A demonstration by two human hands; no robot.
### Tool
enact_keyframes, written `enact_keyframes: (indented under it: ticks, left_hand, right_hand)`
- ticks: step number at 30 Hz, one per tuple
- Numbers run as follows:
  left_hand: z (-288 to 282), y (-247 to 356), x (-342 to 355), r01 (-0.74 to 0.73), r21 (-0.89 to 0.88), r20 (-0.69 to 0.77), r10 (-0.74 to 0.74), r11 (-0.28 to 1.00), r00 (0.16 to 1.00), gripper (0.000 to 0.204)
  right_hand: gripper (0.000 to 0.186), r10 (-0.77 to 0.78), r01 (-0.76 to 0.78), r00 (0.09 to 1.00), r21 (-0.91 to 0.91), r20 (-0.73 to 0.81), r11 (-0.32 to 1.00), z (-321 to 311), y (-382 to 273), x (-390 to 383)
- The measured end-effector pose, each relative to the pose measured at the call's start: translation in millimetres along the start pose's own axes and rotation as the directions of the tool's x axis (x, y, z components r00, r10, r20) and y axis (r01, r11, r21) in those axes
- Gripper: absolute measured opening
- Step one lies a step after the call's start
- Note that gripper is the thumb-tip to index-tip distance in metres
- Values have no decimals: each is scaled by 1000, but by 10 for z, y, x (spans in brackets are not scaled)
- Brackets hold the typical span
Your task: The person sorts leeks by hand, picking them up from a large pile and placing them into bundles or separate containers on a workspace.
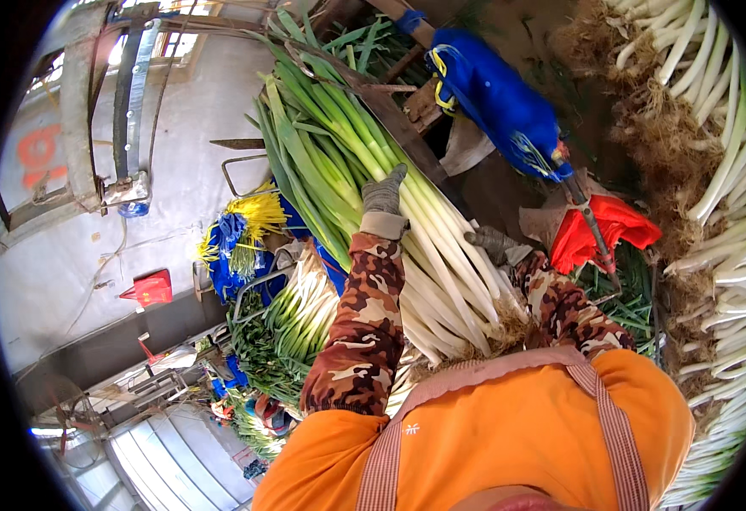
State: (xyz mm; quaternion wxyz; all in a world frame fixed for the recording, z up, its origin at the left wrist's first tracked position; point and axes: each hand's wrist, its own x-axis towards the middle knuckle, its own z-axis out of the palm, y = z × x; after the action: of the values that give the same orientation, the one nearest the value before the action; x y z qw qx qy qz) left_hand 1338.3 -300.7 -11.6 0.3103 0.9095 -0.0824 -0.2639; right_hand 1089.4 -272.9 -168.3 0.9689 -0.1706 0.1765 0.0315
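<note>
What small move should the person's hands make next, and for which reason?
Probably draw the gloved right hand inward, toward the gloved left hand, to press the green onions closer together. The left hand lies over the bunch and the right is at its right edge, while the white stalks fan out toward the roots.

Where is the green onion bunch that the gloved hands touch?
The green onion bunch slants through the middle of the head view, with the left hand on top and the right hand at its right edge.
</note>
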Motion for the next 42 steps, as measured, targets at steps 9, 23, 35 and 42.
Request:
enact_keyframes:
  ticks: [9, 23, 35, 42]
  left_hand:
    - [186, -552, 288, -142, 154, 32, 139, 978, 990, 76]
    - [444, -703, 665, -103, 448, 47, 92, 888, 995, 79]
    - [536, -1080, -349, -272, 606, 86, 278, 748, 957, 73]
    - [299, -881, -1047, -100, 206, 104, 80, 973, 991, 59]
  right_hand:
    - [77, -153, -49, 928, -520, -339, 853, 171, 204, -46]
    - [56, 79, -79, 997, 108, 0, 991, -101, 412, -355]
    - [62, -19, 22, 999, -77, 34, 997, 18, 330, -539]
    - [68, -50, 59, 997, -185, 56, 981, -121, 317, -422]
